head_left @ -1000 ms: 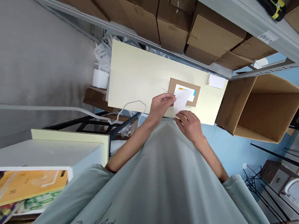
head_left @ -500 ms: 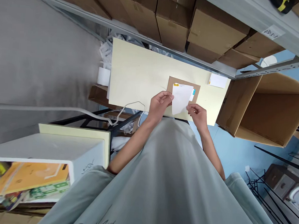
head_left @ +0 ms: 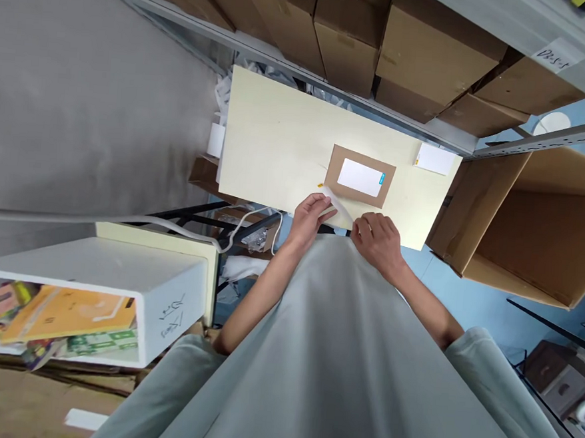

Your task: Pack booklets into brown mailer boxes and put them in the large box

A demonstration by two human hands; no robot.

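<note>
A white label sheet (head_left: pixel 339 209) with a small yellow mark is stretched at a slant between my hands, seen nearly edge-on. My left hand (head_left: pixel 308 219) pinches its upper left end. At its lower right end, the curled fingers of my right hand (head_left: pixel 378 242) grip it, fingertips partly hidden. Just beyond the sheet lies a flat brown cardboard parcel (head_left: pixel 332 172), bearing a white label (head_left: pixel 359 177) with a blue tab at its right end. Both hands are over the near edge of the cream tabletop (head_left: pixel 273 137).
A white stack of labels (head_left: pixel 435 159) sits at the tabletop's far right corner. An open cardboard box (head_left: pixel 537 226) stands to the right. Closed cartons (head_left: pixel 434 55) fill the shelf beyond. A white cable (head_left: pixel 186 231) runs at left, above a white bin (head_left: pixel 175 314) holding packets.
The label sheet has moved off the parcel toward me and tilted edge-on, uncovering the parcel's white label. My right hand has turned over and moved slightly nearer to my body.
</note>
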